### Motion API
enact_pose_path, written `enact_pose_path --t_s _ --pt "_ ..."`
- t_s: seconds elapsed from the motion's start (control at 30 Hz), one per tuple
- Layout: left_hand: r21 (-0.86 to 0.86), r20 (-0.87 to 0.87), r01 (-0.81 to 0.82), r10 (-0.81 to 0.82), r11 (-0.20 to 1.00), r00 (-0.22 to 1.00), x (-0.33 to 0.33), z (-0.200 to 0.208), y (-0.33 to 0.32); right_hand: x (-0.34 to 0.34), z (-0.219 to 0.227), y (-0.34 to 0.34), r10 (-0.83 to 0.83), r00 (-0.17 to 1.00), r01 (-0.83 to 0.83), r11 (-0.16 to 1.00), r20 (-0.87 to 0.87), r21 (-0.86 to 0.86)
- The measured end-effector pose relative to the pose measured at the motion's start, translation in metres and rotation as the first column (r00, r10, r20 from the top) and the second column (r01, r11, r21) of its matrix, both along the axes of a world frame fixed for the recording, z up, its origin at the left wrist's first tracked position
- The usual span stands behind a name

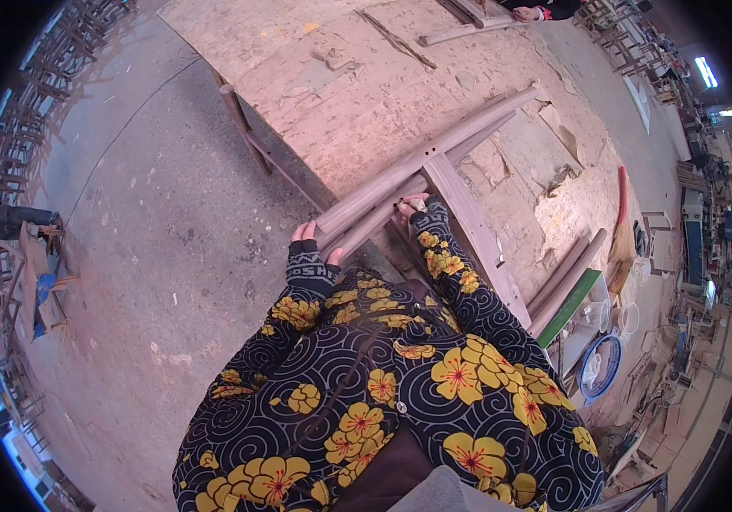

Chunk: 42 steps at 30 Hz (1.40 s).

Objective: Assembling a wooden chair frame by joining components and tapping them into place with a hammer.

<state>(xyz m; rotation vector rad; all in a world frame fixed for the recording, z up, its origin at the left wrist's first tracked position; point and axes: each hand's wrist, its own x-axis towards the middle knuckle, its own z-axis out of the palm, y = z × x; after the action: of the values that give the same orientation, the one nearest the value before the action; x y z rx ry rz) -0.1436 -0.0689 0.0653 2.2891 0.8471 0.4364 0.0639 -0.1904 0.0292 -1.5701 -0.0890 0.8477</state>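
Observation:
A purplish-brown wooden furniture frame lies slantwise over the near edge of the worktable, its near rail ends reaching toward me. My left hand, in a grey-and-black fingerless glove, is closed round the rail ends, fingers on top and thumb below. My right hand is closed beside the inner rail, close to where a flat crosspiece meets the frame. Something small and pale shows at its fingertips, too small to name. Small dark holes are visible in the upper rail and in the rail end near my right hand.
The plywood worktable is scuffed, with torn patches. Loose wooden bars, a green-edged strip, a broom and a blue-rimmed basin stand at the right. Another person's hand is at the far edge.

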Motion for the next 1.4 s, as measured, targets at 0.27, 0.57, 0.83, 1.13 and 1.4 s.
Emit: enact_pose_path --t_s 0.27,0.57,0.83,1.13,1.4 --pt "0.001 -0.037 0.019 -0.019 1.0 0.999 -0.001 -0.001 0.0 0.0 -0.011 0.005 0.027 0.997 -0.023 0.998 0.074 -0.053" --pt "-0.011 -0.026 0.032 -0.032 0.999 0.999 -0.002 -0.008 -0.001 0.007 -0.015 0.006 0.101 0.992 -0.087 0.979 0.071 -0.182" --pt "-0.023 -0.036 0.007 -0.008 1.0 0.999 -0.002 -0.007 0.003 0.011 -0.034 0.014 0.402 0.698 -0.085 0.868 0.593 -0.489" --pt "0.341 0.14 0.034 -0.087 0.939 0.986 0.008 -0.001 0.002 0.024 -0.04 0.001 0.095 0.88 -0.02 0.987 0.466 -0.162" --pt "0.487 0.119 0.185 -0.274 0.854 0.954 0.009 0.007 0.024 0.007 0.028 -0.016 -0.067 0.475 0.502 0.84 0.877 -0.208"
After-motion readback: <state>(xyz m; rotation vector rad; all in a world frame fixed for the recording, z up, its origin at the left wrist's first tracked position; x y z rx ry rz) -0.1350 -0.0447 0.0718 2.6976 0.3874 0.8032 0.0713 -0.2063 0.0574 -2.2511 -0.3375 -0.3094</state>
